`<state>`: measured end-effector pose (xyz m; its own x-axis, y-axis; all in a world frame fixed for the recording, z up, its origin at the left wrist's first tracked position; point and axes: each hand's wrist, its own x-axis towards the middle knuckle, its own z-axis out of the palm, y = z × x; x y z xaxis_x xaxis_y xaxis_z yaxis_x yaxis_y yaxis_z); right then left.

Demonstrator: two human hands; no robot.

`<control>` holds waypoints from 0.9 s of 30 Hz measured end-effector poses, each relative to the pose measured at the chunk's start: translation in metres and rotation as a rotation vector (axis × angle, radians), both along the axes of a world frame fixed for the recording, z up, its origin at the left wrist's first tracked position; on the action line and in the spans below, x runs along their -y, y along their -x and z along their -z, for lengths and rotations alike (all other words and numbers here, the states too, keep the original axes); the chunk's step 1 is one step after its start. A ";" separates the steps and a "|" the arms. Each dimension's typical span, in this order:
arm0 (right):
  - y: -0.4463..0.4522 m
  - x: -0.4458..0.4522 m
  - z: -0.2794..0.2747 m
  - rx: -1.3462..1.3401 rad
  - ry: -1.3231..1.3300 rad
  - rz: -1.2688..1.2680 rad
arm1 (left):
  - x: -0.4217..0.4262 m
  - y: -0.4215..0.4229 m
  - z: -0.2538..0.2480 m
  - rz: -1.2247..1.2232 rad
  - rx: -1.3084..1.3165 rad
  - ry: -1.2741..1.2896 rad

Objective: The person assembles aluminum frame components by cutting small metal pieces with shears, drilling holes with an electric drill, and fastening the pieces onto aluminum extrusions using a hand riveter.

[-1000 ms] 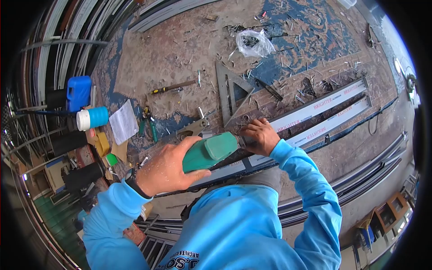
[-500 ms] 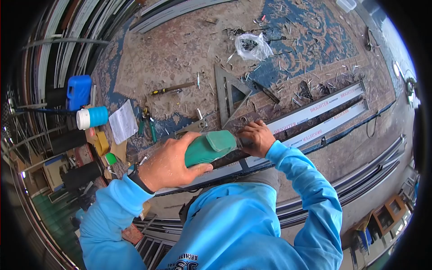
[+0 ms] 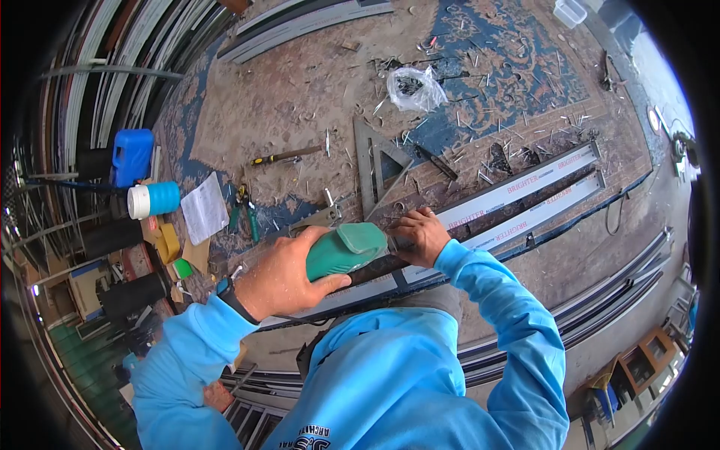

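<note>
My left hand (image 3: 274, 281) is wrapped round a rounded green power tool (image 3: 339, 259) with a clear plastic look on its casing; its working end is hidden from above. The tool sits over the near part of a long aluminium frame (image 3: 501, 225) with white "BRIGHTER" film. Just right of the tool, my right hand (image 3: 421, 237) has its fingers curled over the frame. Past the hands lie a metal set square (image 3: 365, 165) and a dark slim tool (image 3: 436, 161). Pliers with green handles (image 3: 244, 212) rest farther left.
A worn carpet (image 3: 285, 97) covers the work surface, littered with screws and shavings. On it are a plastic bag (image 3: 420, 90), a yellow-handled screwdriver (image 3: 285, 156) and a paper sheet (image 3: 205, 208). At left stand a blue jerrycan (image 3: 133, 157) and a blue-white jug (image 3: 155, 199).
The view has shifted slightly, so the scene sits a little lower and to the left. Both hands keep their places on the tool and the frame.
</note>
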<state>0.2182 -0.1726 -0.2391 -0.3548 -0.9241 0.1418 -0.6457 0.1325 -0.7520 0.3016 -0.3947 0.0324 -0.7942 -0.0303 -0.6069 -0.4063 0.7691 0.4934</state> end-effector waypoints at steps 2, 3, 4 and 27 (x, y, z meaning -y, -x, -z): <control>-0.001 0.002 0.003 -0.012 -0.001 0.005 | -0.002 0.002 -0.003 -0.012 0.019 -0.012; -0.002 0.002 0.002 -0.008 0.009 0.010 | -0.003 0.003 -0.004 -0.018 0.029 -0.017; -0.002 0.001 0.003 -0.010 0.010 0.011 | -0.004 0.002 -0.005 -0.011 0.023 -0.009; -0.002 0.004 -0.003 -0.040 0.043 0.013 | 0.025 -0.019 -0.011 0.083 -0.114 -0.116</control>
<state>0.2203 -0.1769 -0.2357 -0.3601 -0.9122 0.1956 -0.6735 0.1092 -0.7310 0.3203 -0.4201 0.0431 -0.8552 0.1031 -0.5080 -0.2801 0.7326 0.6203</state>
